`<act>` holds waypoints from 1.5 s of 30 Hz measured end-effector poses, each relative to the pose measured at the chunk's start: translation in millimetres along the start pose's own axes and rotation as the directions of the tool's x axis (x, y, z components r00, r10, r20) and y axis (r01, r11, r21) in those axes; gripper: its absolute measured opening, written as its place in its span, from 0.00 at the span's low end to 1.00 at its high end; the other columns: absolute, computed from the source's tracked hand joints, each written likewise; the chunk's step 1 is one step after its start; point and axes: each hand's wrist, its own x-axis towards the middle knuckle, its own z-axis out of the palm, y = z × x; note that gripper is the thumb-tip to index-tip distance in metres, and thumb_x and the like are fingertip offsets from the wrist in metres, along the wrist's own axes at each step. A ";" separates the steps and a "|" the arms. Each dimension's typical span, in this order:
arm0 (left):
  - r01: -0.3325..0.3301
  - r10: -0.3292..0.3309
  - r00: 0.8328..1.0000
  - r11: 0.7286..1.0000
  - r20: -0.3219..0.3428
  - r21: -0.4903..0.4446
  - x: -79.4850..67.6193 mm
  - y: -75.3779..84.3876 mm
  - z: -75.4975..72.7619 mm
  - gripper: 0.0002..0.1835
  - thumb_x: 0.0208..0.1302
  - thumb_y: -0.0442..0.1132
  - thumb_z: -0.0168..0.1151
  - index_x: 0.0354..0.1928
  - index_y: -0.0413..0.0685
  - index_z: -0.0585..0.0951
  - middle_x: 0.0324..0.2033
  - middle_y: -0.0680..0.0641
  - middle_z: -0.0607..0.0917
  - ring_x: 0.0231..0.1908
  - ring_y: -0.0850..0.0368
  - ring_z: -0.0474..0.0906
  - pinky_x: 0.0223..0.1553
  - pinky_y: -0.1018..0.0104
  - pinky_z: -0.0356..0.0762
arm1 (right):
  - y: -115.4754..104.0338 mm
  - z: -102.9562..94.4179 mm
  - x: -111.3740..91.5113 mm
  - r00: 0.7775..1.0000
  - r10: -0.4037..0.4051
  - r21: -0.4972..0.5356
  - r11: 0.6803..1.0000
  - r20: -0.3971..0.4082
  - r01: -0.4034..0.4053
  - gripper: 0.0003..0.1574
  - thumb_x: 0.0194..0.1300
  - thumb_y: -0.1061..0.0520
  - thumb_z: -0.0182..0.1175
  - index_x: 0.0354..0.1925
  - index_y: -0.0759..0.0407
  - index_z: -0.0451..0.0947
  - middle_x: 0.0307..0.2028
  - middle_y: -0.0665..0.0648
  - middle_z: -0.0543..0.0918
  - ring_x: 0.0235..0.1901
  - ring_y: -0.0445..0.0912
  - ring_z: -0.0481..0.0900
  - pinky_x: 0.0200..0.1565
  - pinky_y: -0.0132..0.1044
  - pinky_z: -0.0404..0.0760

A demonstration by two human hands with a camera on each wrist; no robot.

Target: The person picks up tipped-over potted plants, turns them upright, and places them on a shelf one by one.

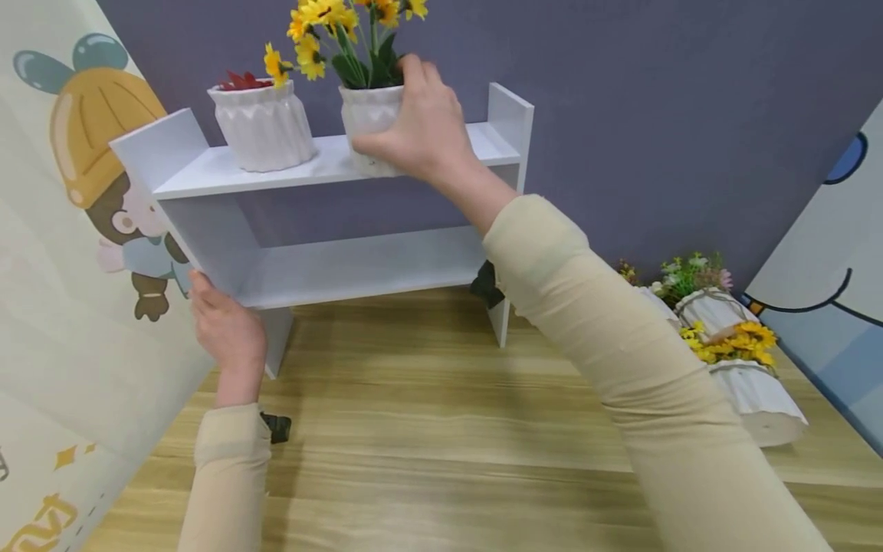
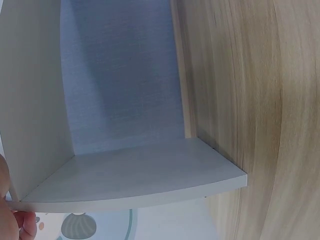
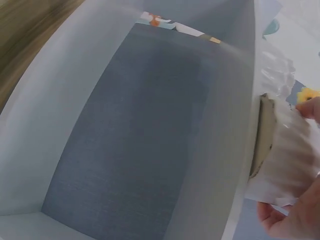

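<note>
A white ribbed flowerpot (image 1: 369, 115) with yellow artificial flowers (image 1: 331, 23) is in my right hand (image 1: 431, 123), which grips it from the right side at the upper shelf's front edge. The right wrist view shows the pot's beige underside (image 3: 265, 135) at that edge; whether it touches the board is unclear. To its left, a second white pot (image 1: 265, 126) with red leaves stands on the top board of the white shelf unit (image 1: 331, 268). My left hand (image 1: 228, 326) pinches the front edge of the unit's left side panel (image 2: 135, 195).
The unit stands on a wood-grain table (image 1: 414, 429) against a grey-purple wall (image 1: 655, 115). Several white pots with flowers lie on their sides at the right, one with yellow blooms (image 1: 759, 395) nearest. A wall with a cartoon figure (image 1: 110, 138) rises close on the left.
</note>
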 end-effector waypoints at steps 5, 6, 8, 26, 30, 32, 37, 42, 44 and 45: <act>0.012 -0.012 1.000 1.000 -0.001 -0.009 -1.1 -0.7 -0.7 0.33 0.52 0.23 0.44 0.63 0.40 0.51 0.54 0.27 0.68 0.45 0.30 0.71 0.35 0.38 0.72 | -1.7 8.9 2.4 1.000 0.002 -0.004 1.000 -0.003 -0.002 0.55 0.46 0.33 0.58 0.64 0.57 0.53 0.61 0.55 0.62 0.55 0.48 0.67 0.57 0.35 0.66; 0.011 -0.011 1.000 1.000 -0.001 -0.012 -0.9 -0.7 -0.7 0.33 0.52 0.23 0.44 0.63 0.40 0.51 0.54 0.27 0.67 0.45 0.30 0.71 0.35 0.38 0.72 | -1.9 10.9 2.7 1.000 -0.006 -0.015 1.000 -0.005 0.006 0.55 0.46 0.33 0.57 0.65 0.57 0.52 0.62 0.55 0.60 0.55 0.48 0.67 0.58 0.35 0.65; 0.004 -0.004 1.000 1.000 0.001 -0.012 -0.6 -0.5 -1.0 0.33 0.52 0.23 0.44 0.63 0.39 0.51 0.54 0.27 0.67 0.45 0.30 0.71 0.35 0.38 0.72 | -1.9 14.9 2.8 1.000 -0.020 -0.038 0.999 -0.012 0.020 0.55 0.48 0.32 0.56 0.66 0.57 0.50 0.64 0.55 0.57 0.56 0.49 0.67 0.59 0.35 0.65; 0.015 -0.015 1.000 1.000 -0.002 -0.003 -1.4 -3.4 -4.5 0.33 0.52 0.24 0.43 0.64 0.39 0.51 0.52 0.27 0.68 0.43 0.31 0.70 0.31 0.39 0.71 | -19.8 41.1 13.0 0.998 -0.047 -0.204 0.977 0.045 0.055 0.55 0.56 0.24 0.41 0.66 0.56 0.38 0.67 0.57 0.44 0.53 0.51 0.68 0.52 0.37 0.73; 0.012 -0.012 1.000 1.000 -0.005 -0.001 -1.1 -4.5 -4.7 0.34 0.52 0.24 0.43 0.64 0.39 0.51 0.52 0.27 0.68 0.42 0.31 0.71 0.29 0.40 0.71 | -25.2 43.5 17.4 0.997 -0.035 -0.217 0.975 0.074 0.050 0.57 0.55 0.24 0.41 0.67 0.57 0.37 0.68 0.57 0.43 0.54 0.50 0.67 0.51 0.37 0.73; 0.013 -0.013 1.000 1.000 -0.006 -0.003 -1.2 -4.8 -4.6 0.34 0.52 0.23 0.43 0.64 0.40 0.51 0.53 0.27 0.68 0.41 0.31 0.71 0.29 0.40 0.70 | -26.5 45.2 19.1 0.996 -0.036 -0.219 0.974 0.076 0.051 0.57 0.55 0.24 0.42 0.68 0.57 0.37 0.68 0.57 0.44 0.54 0.50 0.68 0.51 0.36 0.74; 0.008 -0.008 1.000 1.000 -0.003 -0.010 -1.5 -5.1 -4.5 0.34 0.51 0.23 0.43 0.63 0.41 0.50 0.53 0.27 0.68 0.41 0.30 0.71 0.30 0.39 0.71 | -27.0 48.6 22.6 0.998 -0.039 -0.235 0.971 0.053 0.051 0.59 0.52 0.23 0.44 0.67 0.57 0.40 0.67 0.57 0.47 0.51 0.49 0.70 0.48 0.35 0.75; 0.009 -0.009 1.000 1.000 -0.002 -0.016 -0.9 -4.4 -4.8 0.34 0.51 0.22 0.43 0.63 0.41 0.50 0.54 0.27 0.68 0.42 0.30 0.71 0.31 0.40 0.72 | -28.8 52.5 26.3 0.998 -0.039 -0.258 0.965 0.044 0.049 0.59 0.51 0.22 0.43 0.66 0.57 0.42 0.67 0.58 0.48 0.47 0.48 0.71 0.44 0.33 0.77; 0.018 -0.018 1.000 1.000 0.006 -0.023 -1.1 -3.8 -5.3 0.34 0.52 0.22 0.43 0.63 0.41 0.50 0.55 0.28 0.67 0.43 0.30 0.71 0.31 0.39 0.72 | -30.6 54.3 27.8 0.998 -0.032 -0.258 0.965 0.051 0.044 0.59 0.51 0.22 0.42 0.67 0.56 0.41 0.67 0.58 0.47 0.47 0.47 0.71 0.43 0.32 0.77; 0.023 -0.023 1.000 0.999 0.009 -0.027 -1.6 -3.8 -5.6 0.34 0.52 0.22 0.43 0.63 0.41 0.50 0.55 0.28 0.67 0.42 0.30 0.71 0.31 0.39 0.72 | -31.6 55.1 28.5 0.998 -0.026 -0.253 0.967 0.058 0.040 0.59 0.51 0.22 0.42 0.67 0.56 0.41 0.67 0.57 0.46 0.48 0.47 0.71 0.43 0.32 0.77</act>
